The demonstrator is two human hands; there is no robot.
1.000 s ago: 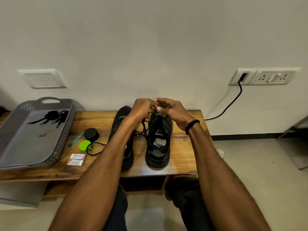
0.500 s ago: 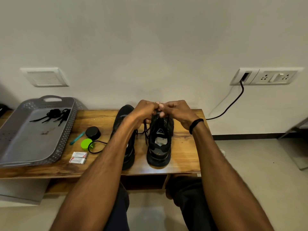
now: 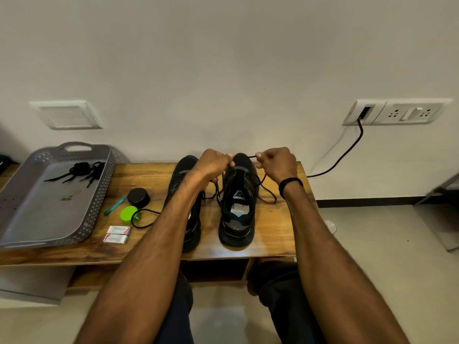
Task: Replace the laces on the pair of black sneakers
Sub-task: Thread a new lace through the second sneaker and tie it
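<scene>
Two black sneakers stand side by side on a wooden bench (image 3: 273, 232), heels toward me. The right sneaker (image 3: 237, 209) has a black lace (image 3: 267, 192) running out of its eyelets on both sides. My left hand (image 3: 214, 163) pinches one end of that lace over the shoe's toe end. My right hand (image 3: 277, 162) pinches the other end, pulled out to the right. The left sneaker (image 3: 185, 175) is largely hidden behind my left forearm. Another set of black laces (image 3: 82, 170) lies in a grey tray (image 3: 29, 219) at the left.
Between tray and shoes lie a black round lid (image 3: 138, 196), a green cap (image 3: 128, 214) with a thin black cord, a teal stick (image 3: 115, 206) and two small white boxes (image 3: 116, 234). A black cable (image 3: 347, 155) hangs from a wall socket at the right.
My hands, close together over the right sneaker before, have drawn apart; the right hand has pulled its lace end out to the right.
</scene>
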